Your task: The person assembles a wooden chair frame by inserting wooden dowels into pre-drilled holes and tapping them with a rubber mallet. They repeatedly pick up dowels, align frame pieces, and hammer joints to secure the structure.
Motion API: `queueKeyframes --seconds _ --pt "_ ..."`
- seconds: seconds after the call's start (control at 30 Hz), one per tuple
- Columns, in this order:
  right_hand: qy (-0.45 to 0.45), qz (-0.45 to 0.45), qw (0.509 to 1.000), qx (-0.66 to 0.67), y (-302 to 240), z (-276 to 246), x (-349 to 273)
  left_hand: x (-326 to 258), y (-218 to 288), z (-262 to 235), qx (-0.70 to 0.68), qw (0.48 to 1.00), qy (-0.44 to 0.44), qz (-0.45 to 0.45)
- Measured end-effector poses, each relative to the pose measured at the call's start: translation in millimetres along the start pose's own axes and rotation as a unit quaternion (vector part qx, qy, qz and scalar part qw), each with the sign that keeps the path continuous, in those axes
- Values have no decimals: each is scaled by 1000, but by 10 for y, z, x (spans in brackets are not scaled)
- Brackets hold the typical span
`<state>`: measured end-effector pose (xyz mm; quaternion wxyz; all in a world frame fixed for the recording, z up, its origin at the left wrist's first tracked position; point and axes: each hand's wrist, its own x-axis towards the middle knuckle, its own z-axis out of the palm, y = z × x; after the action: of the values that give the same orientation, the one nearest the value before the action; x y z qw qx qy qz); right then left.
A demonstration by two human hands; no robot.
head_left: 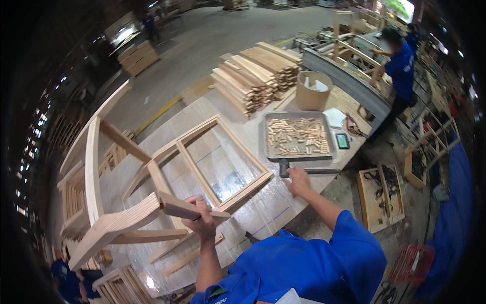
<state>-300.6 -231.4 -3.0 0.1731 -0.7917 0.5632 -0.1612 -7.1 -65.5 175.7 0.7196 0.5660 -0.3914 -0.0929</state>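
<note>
A worker's left hand [202,217] is gripping a wooden frame [158,177], the fingers clamping around one of its rails, while the right hand [297,182] is meeting a dark hammer [318,171] just behind its head; whether those fingers are closing around the handle or only touching it, one cannot tell. The frame is standing partly upright on the left side of the table [276,197], its curved legs rising toward the left and its rectangular panel lying across the middle. The hammer is lying along the near edge, just beside a metal tray [265,139] that is holding loose dowels [296,133]. A phone [342,141] is resting to the right of the tray, and a tub [311,93] is standing behind it, near stacked planks [258,71]. Beyond the table, a co-worker [401,71] in blue is handling another wooden frame.
</note>
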Motion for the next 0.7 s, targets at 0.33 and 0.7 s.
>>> queueKeyframes --seconds 0.33,0.7 --pt "-207 68 974 -59 486 -148 36 49 -71 -92 -11 998 -55 -17" --pt "-144 241 945 167 -115 292 -970 209 260 -150 14 995 -96 -9"
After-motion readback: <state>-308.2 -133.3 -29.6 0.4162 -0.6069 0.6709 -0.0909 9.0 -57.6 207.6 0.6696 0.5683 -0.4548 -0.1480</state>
